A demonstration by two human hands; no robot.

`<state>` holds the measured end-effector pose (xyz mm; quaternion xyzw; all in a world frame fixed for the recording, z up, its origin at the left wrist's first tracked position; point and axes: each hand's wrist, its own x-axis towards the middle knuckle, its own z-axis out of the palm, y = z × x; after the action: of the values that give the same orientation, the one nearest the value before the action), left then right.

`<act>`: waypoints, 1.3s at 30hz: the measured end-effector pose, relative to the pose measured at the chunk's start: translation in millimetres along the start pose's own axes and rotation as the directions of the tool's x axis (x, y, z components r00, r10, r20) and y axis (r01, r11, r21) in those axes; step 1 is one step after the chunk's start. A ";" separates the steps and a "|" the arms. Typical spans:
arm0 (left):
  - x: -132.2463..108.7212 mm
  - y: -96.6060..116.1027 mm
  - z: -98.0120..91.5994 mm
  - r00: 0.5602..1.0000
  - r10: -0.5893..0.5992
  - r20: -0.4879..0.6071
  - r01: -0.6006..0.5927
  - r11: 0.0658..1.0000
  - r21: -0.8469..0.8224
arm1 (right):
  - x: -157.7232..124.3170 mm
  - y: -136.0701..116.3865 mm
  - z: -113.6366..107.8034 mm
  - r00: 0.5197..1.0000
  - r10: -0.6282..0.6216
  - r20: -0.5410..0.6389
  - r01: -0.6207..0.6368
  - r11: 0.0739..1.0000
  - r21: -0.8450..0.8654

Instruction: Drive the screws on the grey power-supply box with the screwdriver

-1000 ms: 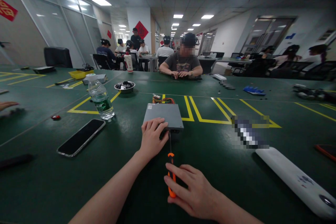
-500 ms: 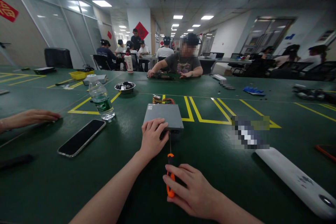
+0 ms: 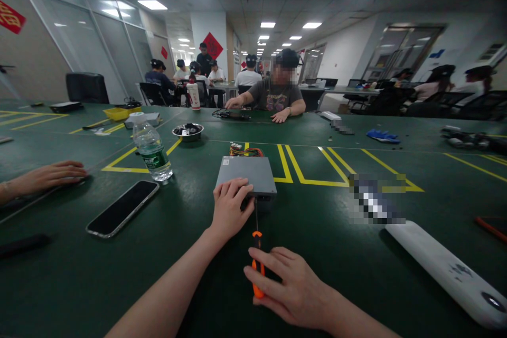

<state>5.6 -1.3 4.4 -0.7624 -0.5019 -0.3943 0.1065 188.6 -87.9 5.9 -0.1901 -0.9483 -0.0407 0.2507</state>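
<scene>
A flat grey metal box (image 3: 249,173) lies on the green table (image 3: 332,243), with coloured wires (image 3: 247,151) at its far end. My left hand (image 3: 231,207) rests on the box's near left corner, fingers curled over its edge. My right hand (image 3: 291,288) is closed round the orange handle of a screwdriver (image 3: 256,261). The screwdriver's thin shaft points away from me and its tip meets the near face of the box.
A water bottle (image 3: 151,146) and a black phone (image 3: 122,207) lie to the left, a metal bowl (image 3: 188,130) behind them. A long white object (image 3: 443,269) lies at right. Another person's hand (image 3: 51,174) rests at far left. A person sits across the table (image 3: 273,96).
Another person's hand has come onto the table at far left. The person across has reached an arm out to the left. My hands and the screwdriver have barely moved.
</scene>
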 end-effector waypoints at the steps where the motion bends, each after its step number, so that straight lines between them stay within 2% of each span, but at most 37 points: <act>1: 0.0 0.0 0.0 1.000 0.000 -0.001 0.000 1.000 0.001 | -0.5 0.3 0.8 1.000 -0.009 -0.025 0.009 1.000 -0.001; 6: -0.6 -0.5 0.7 1.000 -0.002 -0.003 0.002 1.000 0.008 | -3.3 0.4 6.9 0.992 -0.014 -0.128 0.016 1.000 0.013; 10: -0.7 -0.5 1.2 1.000 0.000 -0.006 0.000 1.000 0.008 | -1.7 -1.6 3.8 0.999 0.046 -0.026 -0.045 0.998 0.051; 13: -0.5 -0.3 1.0 1.000 0.002 -0.010 -0.002 1.000 0.011 | 0.5 -2.7 -0.4 0.997 0.031 0.070 -0.032 0.999 0.023; 20: -0.8 -0.4 0.9 1.000 -0.001 -0.013 0.001 1.000 0.000 | -5.0 0.1 7.7 0.998 0.020 -0.061 -0.019 1.000 0.019; 23: -0.7 -0.1 0.7 1.000 0.000 -0.008 0.000 1.000 -0.006 | -5.1 0.2 6.9 0.998 0.068 -0.007 -0.067 0.996 0.064; 27: -0.2 0.4 -0.5 1.000 -0.001 -0.006 0.001 1.000 0.003 | -0.9 -1.4 1.5 0.995 0.054 0.080 -0.056 0.998 0.031; 35: 0.0 0.9 -1.5 1.000 -0.007 0.003 0.007 1.000 0.002 | -1.9 -1.3 5.8 0.995 0.024 -0.095 -0.025 1.000 -0.010; 39: -0.6 0.7 -0.1 1.000 -0.007 0.001 0.007 1.000 0.014 | -1.6 1.1 5.7 0.993 0.017 -0.118 -0.017 1.000 0.003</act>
<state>6.0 -2.2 4.2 -0.7600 -0.5074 -0.3908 0.1102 187.6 -86.5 0.2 -0.1954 -0.9301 -0.0488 0.3071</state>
